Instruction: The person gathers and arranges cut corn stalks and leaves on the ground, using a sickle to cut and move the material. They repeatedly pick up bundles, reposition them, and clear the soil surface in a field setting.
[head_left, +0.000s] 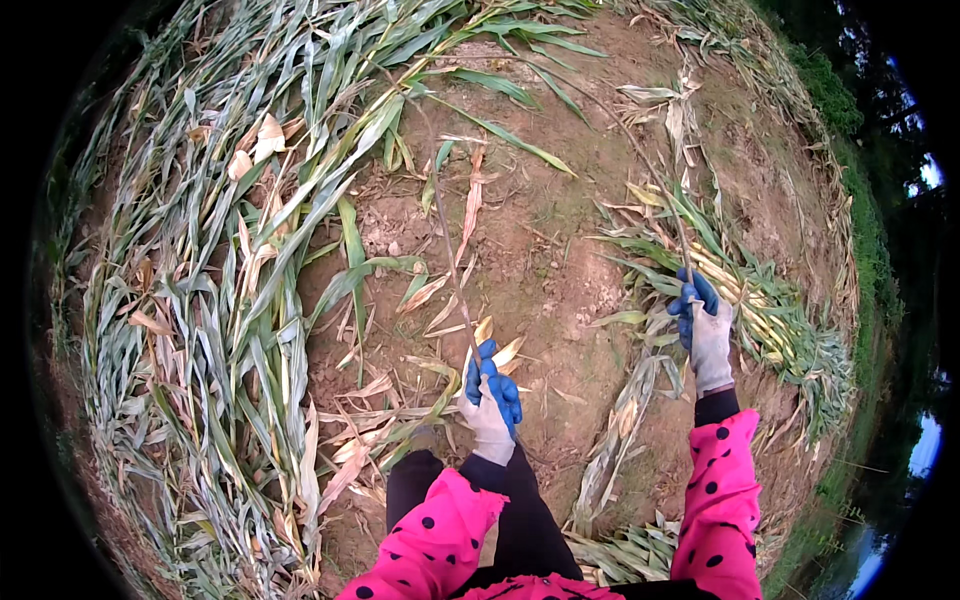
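Note:
My left hand (491, 397), in a white glove with blue-coated fingers, grips a thin brown cord or vine (446, 232). That strand runs up and away to the cut corn stalks (382, 112) at upper left. My right hand (703, 322), gloved the same way, is closed on a second length of thin brown strand (637, 146), which curves up and left towards the same stalks. Whether the two lengths are one piece is hidden among the leaves. Just beyond my right hand lies a bundle of corn stalks (739, 292) with green leaves.
A thick layer of cut corn stalks and leaves (195, 285) covers the left side. Dry husks (360, 442) and bare reddish soil (555, 247) lie before me. Withered stalks (622, 427) stretch along the right. Green vegetation (862, 217) borders the far right.

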